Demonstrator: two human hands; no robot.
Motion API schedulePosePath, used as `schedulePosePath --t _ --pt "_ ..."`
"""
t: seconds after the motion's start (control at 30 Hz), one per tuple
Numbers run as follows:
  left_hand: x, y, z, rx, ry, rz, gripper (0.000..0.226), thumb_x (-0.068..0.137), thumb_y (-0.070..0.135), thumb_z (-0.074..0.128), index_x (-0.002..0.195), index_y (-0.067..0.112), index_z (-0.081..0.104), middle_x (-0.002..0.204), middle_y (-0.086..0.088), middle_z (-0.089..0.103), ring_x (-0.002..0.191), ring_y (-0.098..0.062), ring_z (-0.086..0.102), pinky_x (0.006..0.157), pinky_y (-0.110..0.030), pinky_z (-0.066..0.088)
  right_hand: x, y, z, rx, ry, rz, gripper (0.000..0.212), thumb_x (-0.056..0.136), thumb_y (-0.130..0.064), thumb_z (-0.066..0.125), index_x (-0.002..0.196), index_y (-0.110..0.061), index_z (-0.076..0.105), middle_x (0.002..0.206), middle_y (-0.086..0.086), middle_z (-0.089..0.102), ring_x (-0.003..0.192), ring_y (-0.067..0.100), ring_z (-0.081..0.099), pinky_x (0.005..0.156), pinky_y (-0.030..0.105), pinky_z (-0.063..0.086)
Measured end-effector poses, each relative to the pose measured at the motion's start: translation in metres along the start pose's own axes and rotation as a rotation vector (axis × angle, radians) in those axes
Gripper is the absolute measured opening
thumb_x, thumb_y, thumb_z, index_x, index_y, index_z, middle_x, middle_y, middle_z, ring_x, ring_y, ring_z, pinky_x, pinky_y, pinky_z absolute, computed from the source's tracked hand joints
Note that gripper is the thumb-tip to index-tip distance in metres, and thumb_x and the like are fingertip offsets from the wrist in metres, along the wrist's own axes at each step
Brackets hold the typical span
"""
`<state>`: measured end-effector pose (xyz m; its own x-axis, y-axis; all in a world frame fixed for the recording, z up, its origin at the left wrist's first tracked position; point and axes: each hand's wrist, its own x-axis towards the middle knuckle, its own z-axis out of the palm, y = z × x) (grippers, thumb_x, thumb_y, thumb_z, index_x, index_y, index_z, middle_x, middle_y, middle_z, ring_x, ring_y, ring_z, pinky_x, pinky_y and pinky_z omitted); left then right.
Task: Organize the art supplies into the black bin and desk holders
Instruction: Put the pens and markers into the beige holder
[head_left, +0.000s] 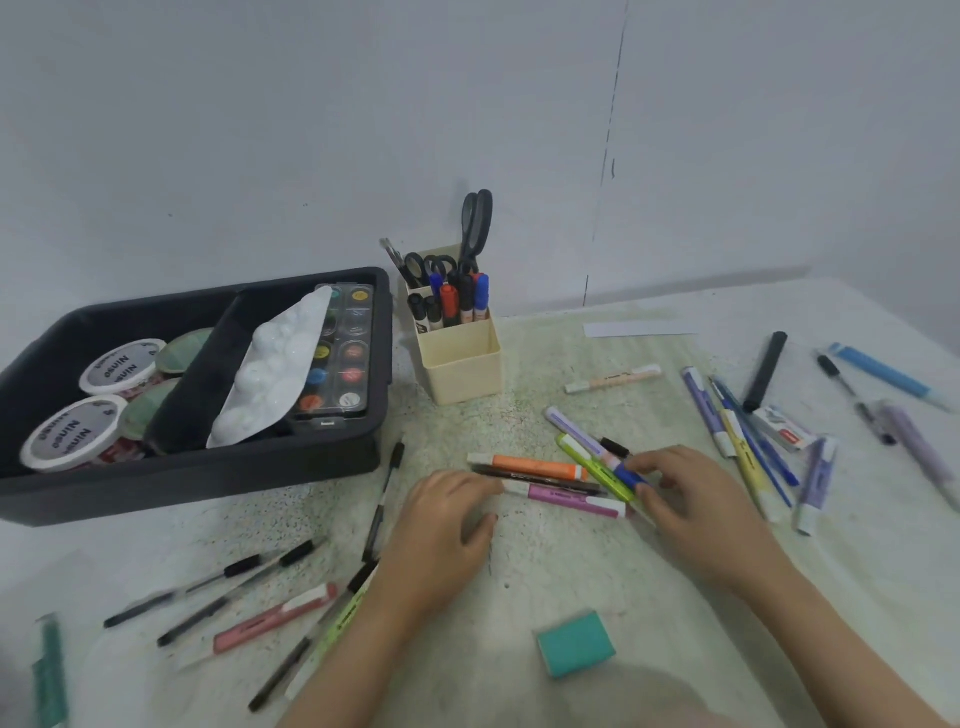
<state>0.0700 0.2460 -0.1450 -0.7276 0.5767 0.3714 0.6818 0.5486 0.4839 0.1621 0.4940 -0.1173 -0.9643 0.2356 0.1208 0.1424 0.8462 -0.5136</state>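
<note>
A home craft desk is suggested by a speckled table (545, 571) set against a plain wall (260, 130), strewn with markers (540, 466).

Both forearms bare to frame edge, left hand (447, 512) & right hand (685, 499) bare too.

I watched through one wide-angle head camera, worn above the table (545, 571), facing forward and down toward the wall (311, 130), close over the left hand (447, 525) and right hand (696, 514) low in frame, tabletop filling the lower half, wall the upper
</note>
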Motion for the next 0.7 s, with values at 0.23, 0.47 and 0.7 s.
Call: schedulePosePath --t 0.23,0.47,0.7 --pt "-0.011 0.005 -0.002 0.041 -0.031 -0.071 0.032 0.080 0.026 0.056 0.109 0.021 0.068 0.107 0.011 0.065 0.104 0.000 0.049 0.095 -0.019 0.027 0.007 -0.007 -0.005 -0.198 -0.053 0.157 0.024 0.090 -0.034 0.059 0.112 -0.025 0.063 0.098 -0.008 0.064 0.087 0.008 0.051 0.072 0.023 0.042" --pt "-0.017 0.004 -0.007 0.011 -0.001 -0.152 0.029 0.086 0.013 0.063 0.115 0.019 0.066 0.115 0.009 0.062 0.112 -0.004 0.047 0.096 -0.012 0.025 0.029 -0.021 -0.018 -0.104 0.009 0.078 0.011 0.093 -0.024 0.054 0.098 -0.018 0.062 0.090 -0.003 0.065 0.075 0.007 0.054 0.065 0.019 0.044" --pt "-0.023 -0.006 -0.009 0.123 -0.021 -0.198 0.043 0.089 0.025 0.049 0.131 0.018 0.056 0.139 0.006 0.048 0.131 -0.011 0.040 0.107 -0.017 0.012 0.083 -0.081 -0.061 0.501 0.427 -0.100 0.008 0.089 -0.015 0.063 0.097 -0.015 0.060 0.081 -0.008 0.062 0.074 0.008 0.062 0.071 0.016 0.051"
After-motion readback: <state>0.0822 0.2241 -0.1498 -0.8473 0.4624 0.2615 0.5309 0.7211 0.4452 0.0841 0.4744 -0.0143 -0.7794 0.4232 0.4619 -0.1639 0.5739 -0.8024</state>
